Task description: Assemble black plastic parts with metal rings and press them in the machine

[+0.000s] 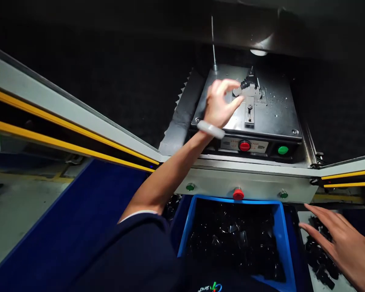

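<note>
My left hand (220, 101), with a pale bangle on its wrist, reaches over the metal machine plate. Its thumb and fingers are apart, and no part shows between them. Just beyond the fingertips, a small black plastic part (250, 81) sits on the metal fixture (249, 97); whether the fingers touch it I cannot tell. At the lower right my right hand (343, 239) is open, fingers stretched out and thumb apart. It hovers above or beside a white surface (318, 280) with several loose black parts (324, 271) on it.
Below the machine stands a blue bin (284, 243) full of glossy black parts. The front panel carries a red stop button (238, 194) and green buttons. A red knob (245, 146) and a green button (282, 150) face me under the plate. Yellow-striped frames (79, 140) flank the opening.
</note>
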`<state>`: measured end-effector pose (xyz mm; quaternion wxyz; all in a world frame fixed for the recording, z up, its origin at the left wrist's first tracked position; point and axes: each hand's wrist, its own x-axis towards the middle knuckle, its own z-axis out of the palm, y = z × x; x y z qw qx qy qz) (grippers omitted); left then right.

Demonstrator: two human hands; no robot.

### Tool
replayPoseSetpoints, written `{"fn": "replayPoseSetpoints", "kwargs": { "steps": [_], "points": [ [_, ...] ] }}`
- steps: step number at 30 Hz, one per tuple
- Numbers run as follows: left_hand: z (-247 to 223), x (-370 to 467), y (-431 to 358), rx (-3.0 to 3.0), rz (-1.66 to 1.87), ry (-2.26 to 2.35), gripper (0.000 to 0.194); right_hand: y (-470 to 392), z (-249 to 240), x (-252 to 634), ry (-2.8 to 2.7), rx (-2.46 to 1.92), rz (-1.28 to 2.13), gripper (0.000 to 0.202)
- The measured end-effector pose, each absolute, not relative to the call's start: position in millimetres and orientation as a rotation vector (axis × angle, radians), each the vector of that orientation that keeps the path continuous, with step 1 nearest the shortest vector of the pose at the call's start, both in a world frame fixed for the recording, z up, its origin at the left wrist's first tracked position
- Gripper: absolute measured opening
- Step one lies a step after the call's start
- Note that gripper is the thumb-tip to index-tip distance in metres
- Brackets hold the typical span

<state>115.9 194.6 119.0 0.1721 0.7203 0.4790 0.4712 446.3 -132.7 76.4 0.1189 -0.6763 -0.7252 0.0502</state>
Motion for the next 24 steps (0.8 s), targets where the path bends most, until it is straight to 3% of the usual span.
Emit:
{"fn": "replayPoseSetpoints", "kwargs": {
  "steps": [2, 4, 7, 11, 16, 21, 24],
  "points": [
    [97, 83, 120, 2.007, 1.421, 1.365, 0.012, -118, 62, 432, -2.170, -2.003, 0.247, 0.054],
    [69, 48, 53, 1.979, 1.364, 1.448, 0.012, -98, 46, 424, -2.118, -2.003, 0.338, 0.055],
    [27, 1, -5, 1.962, 1.097, 1.584, 0.019, -78, 26, 424, -1.946, -2.040, 0.498, 0.057],
    [-10, -40, -10, 2.034, 0.730, 1.594, 0.044, -69, 18, 429, -1.788, -2.068, 0.651, 0.045],
    [-17, -47, 1, 2.171, 0.603, 1.647, 0.044, -65, 13, 424, -1.706, -2.093, 0.516, 0.034],
    [-5, -22, -44, 2.102, 0.699, 1.966, 0.037, -85, 4, 401, -1.700, -2.091, 0.205, 0.039],
    [6, -3, -94, 2.081, 0.488, 1.903, 0.029, -111, -6, 368, -1.852, -2.077, 0.357, 0.038]
  ]
}}
